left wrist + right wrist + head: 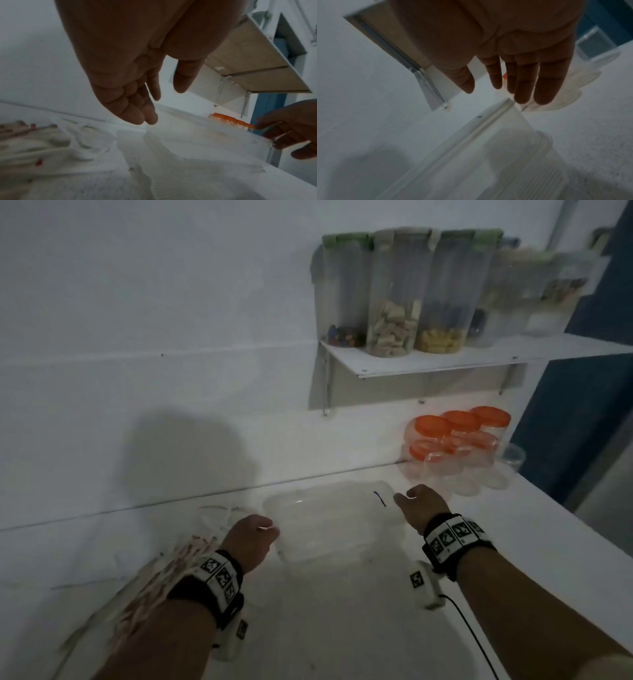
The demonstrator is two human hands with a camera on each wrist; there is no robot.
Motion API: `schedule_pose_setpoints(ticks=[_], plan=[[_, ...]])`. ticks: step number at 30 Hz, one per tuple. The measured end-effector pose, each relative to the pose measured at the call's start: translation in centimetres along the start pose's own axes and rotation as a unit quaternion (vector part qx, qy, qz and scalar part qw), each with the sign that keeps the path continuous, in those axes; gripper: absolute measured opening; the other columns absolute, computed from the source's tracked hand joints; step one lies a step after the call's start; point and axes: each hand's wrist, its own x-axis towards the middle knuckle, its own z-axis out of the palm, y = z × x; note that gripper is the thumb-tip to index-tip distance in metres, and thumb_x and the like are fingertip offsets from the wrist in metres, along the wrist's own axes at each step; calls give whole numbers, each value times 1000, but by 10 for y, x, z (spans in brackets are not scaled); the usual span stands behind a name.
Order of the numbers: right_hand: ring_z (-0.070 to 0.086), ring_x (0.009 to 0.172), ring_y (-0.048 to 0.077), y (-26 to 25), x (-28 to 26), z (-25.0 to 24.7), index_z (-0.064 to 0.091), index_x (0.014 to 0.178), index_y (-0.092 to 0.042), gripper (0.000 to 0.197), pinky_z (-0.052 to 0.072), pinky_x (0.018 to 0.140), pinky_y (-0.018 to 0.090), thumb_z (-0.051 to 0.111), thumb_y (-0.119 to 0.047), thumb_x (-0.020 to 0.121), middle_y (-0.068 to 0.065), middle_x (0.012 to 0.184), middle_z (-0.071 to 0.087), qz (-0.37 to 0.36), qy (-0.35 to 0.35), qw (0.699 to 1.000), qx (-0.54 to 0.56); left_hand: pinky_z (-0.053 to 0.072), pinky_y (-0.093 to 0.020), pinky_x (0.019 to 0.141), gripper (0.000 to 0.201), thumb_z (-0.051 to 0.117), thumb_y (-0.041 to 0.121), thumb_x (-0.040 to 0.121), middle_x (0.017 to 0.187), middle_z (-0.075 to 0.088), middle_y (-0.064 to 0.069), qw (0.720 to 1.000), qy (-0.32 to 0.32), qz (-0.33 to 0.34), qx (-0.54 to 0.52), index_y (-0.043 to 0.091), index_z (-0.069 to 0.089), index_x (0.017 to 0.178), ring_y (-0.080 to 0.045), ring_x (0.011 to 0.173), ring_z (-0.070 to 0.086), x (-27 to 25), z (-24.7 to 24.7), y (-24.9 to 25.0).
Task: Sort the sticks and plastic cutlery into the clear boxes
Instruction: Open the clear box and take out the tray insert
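The clear boxes (329,518) sit low in the centre of the head view on the white counter (342,628), apparently a stack; how many I cannot tell. The left hand (251,537) is at their left edge, fingers relaxed and loosely together, holding nothing. The right hand (423,505) is at their right corner, fingers straight and slightly spread, just over the rim. To do this step well, I judge both hands should grip opposite rims evenly and separate the boxes before any sorting. The sticks and cutlery (191,546) lie in a blurred heap at lower left, partly hidden behind the left forearm. Orange-lidded jars (455,440) stand further back at right. Motion blur and dim light hide box edges.
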Motion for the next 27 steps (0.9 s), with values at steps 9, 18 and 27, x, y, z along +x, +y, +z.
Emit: schedule_pose_setpoints(ticks=[9,18,27], plan=[[63,74,33,14,16,24,64,82,-2,40,56,71,39,51,-37,94,15,81,64,-10,-43,999,14,57,-51,78,37,62,53,73,74,61,-10,998,31,-42,-23,16,57,73,-36,82,69,6,35,-3],[56,65,23,-20,-19,29,57,71,-10,35,37,57,30,55,-38,93,5,69,59,-88,-25,994,55,57,-36,72,48,82,51,62,87,66,9,992,72,8,-100,23,59,93,-13,79,65,-42,-14,-21],[65,77,28,-143,-140,137,61,90,-7,41,49,65,32,60,-48,92,10,84,68,-224,-161,958,75,56,-18,77,119,100,28,51,129,54,13,984,160,-19,-77,33,23,141,-5,112,58,-157,-179,-130]])
